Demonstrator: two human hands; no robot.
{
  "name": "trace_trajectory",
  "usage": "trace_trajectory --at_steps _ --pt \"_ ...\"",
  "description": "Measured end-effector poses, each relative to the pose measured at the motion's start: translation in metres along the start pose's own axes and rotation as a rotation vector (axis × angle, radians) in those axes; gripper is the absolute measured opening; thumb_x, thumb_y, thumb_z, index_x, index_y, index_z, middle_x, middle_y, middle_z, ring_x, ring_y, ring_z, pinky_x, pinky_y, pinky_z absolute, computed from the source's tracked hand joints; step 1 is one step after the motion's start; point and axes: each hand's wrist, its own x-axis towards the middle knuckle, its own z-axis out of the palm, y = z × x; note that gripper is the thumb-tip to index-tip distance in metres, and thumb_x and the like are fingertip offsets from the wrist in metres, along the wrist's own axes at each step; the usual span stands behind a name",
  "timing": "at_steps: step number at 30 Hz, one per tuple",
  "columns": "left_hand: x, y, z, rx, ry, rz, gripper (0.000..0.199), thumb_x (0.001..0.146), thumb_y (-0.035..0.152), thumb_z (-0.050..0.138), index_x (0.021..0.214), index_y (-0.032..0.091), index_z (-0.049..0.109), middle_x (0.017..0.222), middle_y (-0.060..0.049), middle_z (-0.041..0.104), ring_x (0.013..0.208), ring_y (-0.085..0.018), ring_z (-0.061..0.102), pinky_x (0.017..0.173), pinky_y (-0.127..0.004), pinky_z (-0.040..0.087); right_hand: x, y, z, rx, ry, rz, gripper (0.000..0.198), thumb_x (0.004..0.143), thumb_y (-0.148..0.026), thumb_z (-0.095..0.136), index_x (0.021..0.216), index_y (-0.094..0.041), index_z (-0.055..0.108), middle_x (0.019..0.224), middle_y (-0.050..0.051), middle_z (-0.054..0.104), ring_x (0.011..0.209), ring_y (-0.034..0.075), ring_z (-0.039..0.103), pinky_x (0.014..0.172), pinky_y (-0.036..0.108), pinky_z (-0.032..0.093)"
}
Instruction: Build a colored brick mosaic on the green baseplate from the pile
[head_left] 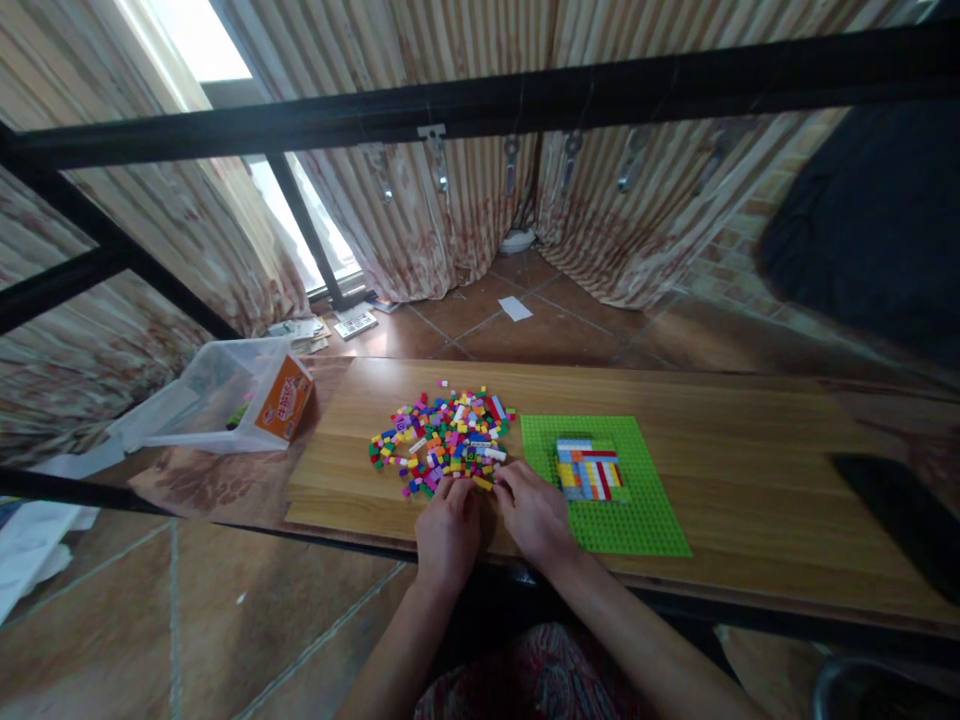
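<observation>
A heap of small colourful toy bricks [450,430] is spread over the wooden board. At its near edge my left hand [448,535] has its fingers curled down against the bricks; what they hold, if anything, is hidden. Close by on the right, my right hand [536,512] pinches its thumb and fingers together over something too small to name. A yellow brick [482,483] shows between the two hands. Right of the heap lies a green studded baseplate [645,510], bearing a flat block of bricks [589,470] in white, red, yellow, blue and orange rows.
A clear plastic bin [217,395] with an orange label lies left of the board [750,480]. A black flat object [892,510] is at the right end. Beyond the board, a black metal bar [480,115] with hanging clips crosses in front of striped curtains [450,220].
</observation>
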Motion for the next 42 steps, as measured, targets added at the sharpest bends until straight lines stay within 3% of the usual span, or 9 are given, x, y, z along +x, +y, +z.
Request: trace_trajectory --at_steps 4,8,15,20,23,28,32,39,42 --pt "0.001 0.003 -0.005 -0.462 0.004 -0.117 0.012 0.081 0.027 0.058 0.086 0.019 0.065 0.084 -0.002 0.066 0.075 -0.014 0.059 0.071 -0.025 0.045 -0.009 -0.005 -0.008 0.298 0.077 0.002 0.016 0.089 -0.015 0.048 0.092 -0.021 0.063 0.091 0.005 0.065 0.085 0.017 0.061 0.075 0.028 0.046" --pt "-0.003 0.021 -0.009 -0.867 -0.121 -0.343 0.023 0.073 0.036 0.068 0.085 0.016 0.067 0.074 0.0 0.063 0.063 -0.01 0.053 0.06 -0.021 0.041 -0.023 -0.016 -0.021 0.619 0.133 0.045 0.018 0.088 -0.018 0.052 0.101 -0.022 0.064 0.091 0.004 0.065 0.082 0.015 0.062 0.071 0.025 0.049" --pt "-0.016 0.05 0.004 -1.2 -0.31 -0.532 0.027 0.07 0.038 0.073 0.079 0.014 0.064 0.055 0.006 0.046 0.05 -0.005 0.035 0.049 -0.017 0.03 -0.041 -0.006 -0.042 0.685 0.178 0.069 0.019 0.085 -0.016 0.057 0.098 -0.024 0.067 0.092 0.003 0.065 0.082 0.014 0.061 0.071 0.025 0.049" --pt "-0.021 0.071 0.017 -1.179 -0.407 -0.559 0.031 0.07 0.043 0.071 0.073 0.014 0.061 0.051 0.007 0.041 0.046 -0.004 0.031 0.045 -0.017 0.026 -0.056 0.011 -0.062 0.642 0.174 0.098 0.016 0.089 -0.021 0.054 0.096 -0.025 0.067 0.093 0.003 0.065 0.088 0.015 0.062 0.077 0.026 0.049" --pt "-0.021 0.08 0.025 -1.077 -0.436 -0.526 0.035 0.069 0.048 0.07 0.072 0.014 0.061 0.054 0.005 0.047 0.045 -0.004 0.033 0.044 -0.018 0.026 -0.062 0.03 -0.077 0.611 0.228 0.163 0.017 0.09 -0.027 0.052 0.096 -0.024 0.067 0.095 0.004 0.066 0.089 0.016 0.062 0.079 0.029 0.049" --pt "-0.011 0.077 0.038 -0.886 -0.339 -0.415 0.038 0.065 0.051 0.071 0.074 0.015 0.064 0.057 0.004 0.05 0.047 -0.005 0.036 0.044 -0.018 0.027 -0.059 0.085 -0.097 0.671 0.399 0.457 0.024 0.083 -0.039 0.058 0.093 -0.021 0.07 0.081 0.004 0.068 0.074 0.018 0.062 0.068 0.03 0.049" --pt "0.003 0.072 0.042 -0.758 -0.311 -0.335 0.033 0.068 0.047 0.069 0.075 0.015 0.066 0.055 0.004 0.049 0.048 -0.006 0.037 0.046 -0.019 0.029 -0.051 0.117 -0.099 0.769 0.351 0.626 0.032 0.075 -0.042 0.06 0.09 -0.016 0.071 0.067 0.003 0.065 0.06 0.016 0.057 0.058 0.029 0.047" --pt "0.012 0.073 0.04 -0.658 -0.3 -0.331 0.03 0.071 0.044 0.066 0.079 0.015 0.067 0.061 0.002 0.054 0.053 -0.009 0.045 0.05 -0.02 0.035 -0.036 0.121 -0.1 0.611 0.166 0.487 0.031 0.083 -0.033 0.051 0.103 -0.019 0.069 0.086 0.005 0.069 0.073 0.015 0.06 0.068 0.029 0.047" --pt "0.013 0.076 0.042 -0.632 -0.292 -0.292 0.027 0.072 0.04 0.066 0.082 0.016 0.068 0.065 0.0 0.059 0.058 -0.011 0.05 0.054 -0.021 0.04 -0.03 0.122 -0.102 0.604 0.124 0.443 0.032 0.082 -0.029 0.053 0.11 -0.018 0.065 0.085 0.003 0.068 0.072 0.014 0.06 0.065 0.028 0.047"
